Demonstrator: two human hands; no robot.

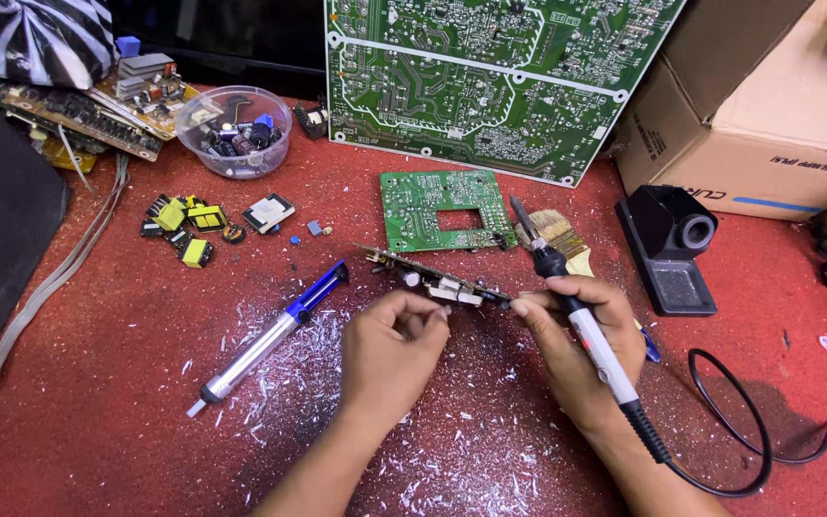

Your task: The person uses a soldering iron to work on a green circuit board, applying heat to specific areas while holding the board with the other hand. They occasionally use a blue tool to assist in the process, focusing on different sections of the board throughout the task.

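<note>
Two hands working a small circuit board held on edge over a red tabletop

The red felt-like tabletop [98, 383], flecked with pale shavings, lies open at lower left; its far side is bounded by a large green circuit board [490, 77] propped upright and cardboard boxes [768, 115] at right. The left hand [390, 349] is curled, fingertips pinching the near edge of the small circuit board [433, 278], which stands tilted on its edge in front of a flat green board with a square cutout [442, 211]. The right hand [576, 335] is closed around a slim soldering iron [571, 306], tip pointing away, its black cord [739, 450] looping right. A blue-and-silver desoldering pump [265, 335] lies loose, left of the hands
</note>
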